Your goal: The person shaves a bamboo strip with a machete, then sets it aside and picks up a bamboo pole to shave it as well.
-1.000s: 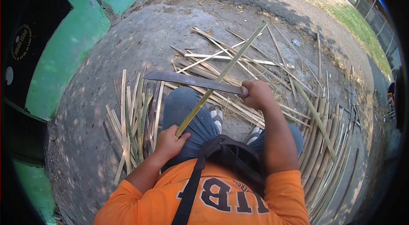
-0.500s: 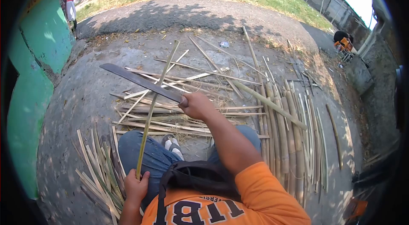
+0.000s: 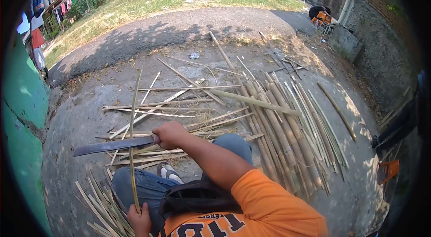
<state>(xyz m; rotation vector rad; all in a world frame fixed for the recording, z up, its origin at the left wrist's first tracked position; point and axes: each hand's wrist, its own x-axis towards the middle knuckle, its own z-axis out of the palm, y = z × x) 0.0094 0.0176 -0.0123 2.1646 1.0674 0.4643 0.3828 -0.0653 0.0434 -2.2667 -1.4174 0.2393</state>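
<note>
My right hand (image 3: pixel 169 134) is wrapped round the handle of a long machete (image 3: pixel 112 145), whose blade points left and crosses the bamboo strip. My left hand (image 3: pixel 139 220) grips the lower end of that bamboo strip (image 3: pixel 133 165), which stands nearly upright beside my left knee. Blade and strip overlap in view; whether they touch I cannot tell. Beyond my knees, split bamboo pieces (image 3: pixel 175 107) lie crosswise on the ground.
Bamboo poles (image 3: pixel 287 140) lie side by side at the right, with a thicker pole (image 3: pixel 256 103) across them. More strips (image 3: pixel 101 203) lie at the lower left. A green wall (image 3: pixel 22 102) stands left. A person in orange (image 3: pixel 320 16) crouches far right; another person's dark-clothed leg (image 3: pixel 399 125) shows at the right.
The view has turned right. Both hands still hold the machete and the strip. The blade now crosses the strip lower down, closer to my left hand, and lies more level.
</note>
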